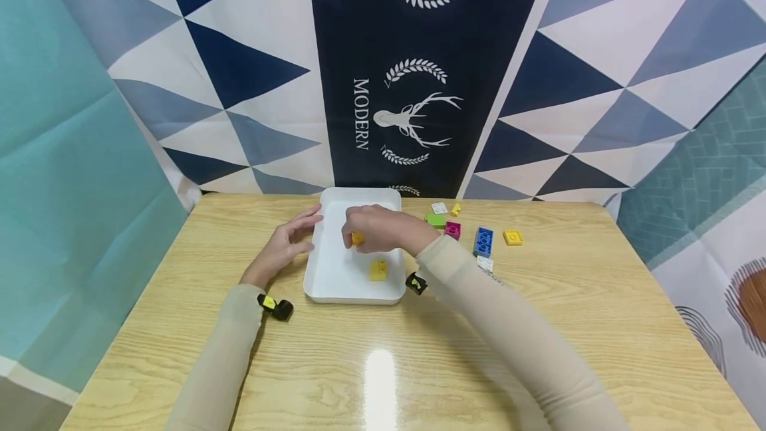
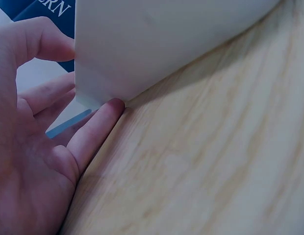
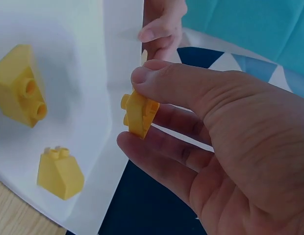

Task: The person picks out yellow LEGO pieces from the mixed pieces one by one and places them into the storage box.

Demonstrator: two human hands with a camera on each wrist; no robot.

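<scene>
A white tray [image 1: 335,285] lies on the table with yellow sloped toy bricks in it; one yellow brick [image 1: 378,270] sits near its front right corner. In the right wrist view two sloped bricks show inside, a larger-looking one [image 3: 19,88] and another nearer the corner [image 3: 60,174]. Above the tray my right hand [image 1: 380,228] pinches a small yellow studded brick [image 3: 137,115] between thumb and fingertips. My left hand [image 1: 290,245] rests against the tray's left side, its fingers loosely extended; in the left wrist view, fingertips [image 2: 113,108] touch the tray's outer wall near the tabletop.
Right of the tray lie a green brick [image 1: 435,221], a magenta brick [image 1: 453,229], a blue brick [image 1: 483,242], a flat yellow piece [image 1: 512,237], white pieces [image 1: 439,207] and a small yellow piece [image 1: 456,209]. A patterned cloth wall [image 1: 257,85] stands behind the table.
</scene>
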